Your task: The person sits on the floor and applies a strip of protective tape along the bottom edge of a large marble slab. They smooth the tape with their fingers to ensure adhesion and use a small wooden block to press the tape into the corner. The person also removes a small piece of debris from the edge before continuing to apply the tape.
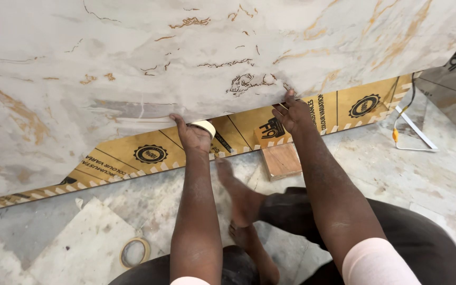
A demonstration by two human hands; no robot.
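Observation:
A large white marble-patterned laminate sheet (186,58) with gold veins fills the upper view, its lower edge running diagonally. My left hand (192,133) grips a roll of cream masking tape (205,126) right under that edge. Further right, my right hand (291,113) presses its fingertips against the sheet's lower edge. Beneath the sheet lies a yellow printed protective board (159,153) with black round emblems. I sit on the floor with my bare feet (241,198) between my forearms.
A small wooden block (282,160) lies on the floor below my right hand. A second tape roll (134,252) rests on a pale board (80,248) at the lower left. A white strip and a thin cable (412,134) lie at the right.

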